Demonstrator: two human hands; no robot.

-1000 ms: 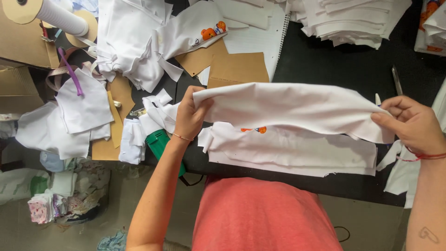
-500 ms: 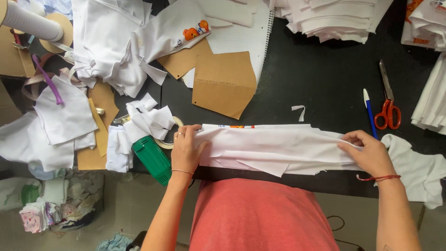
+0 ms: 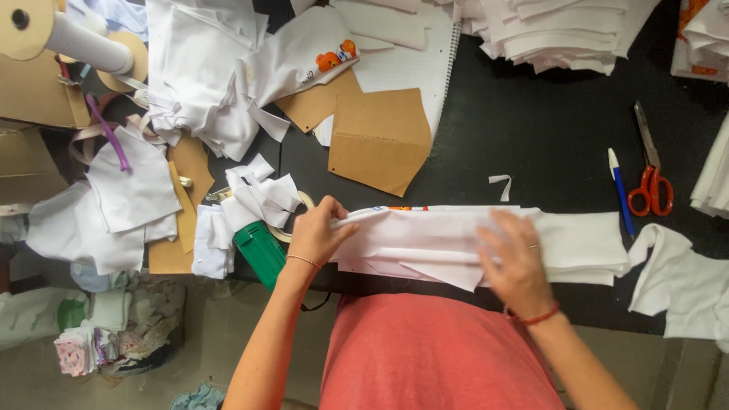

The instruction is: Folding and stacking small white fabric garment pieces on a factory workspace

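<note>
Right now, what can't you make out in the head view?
- Right hand: motion-blurred; its fingers' contact on the folded white fabric is unclear.
- Orange print on the fabric's far edge: mostly folded under.
- Green object: partly covered by white scraps and the left hand; kind unclear.
- Stacked white pieces: cut off by the top edge.
- Table's near edge: hidden by the red shirt.
</note>
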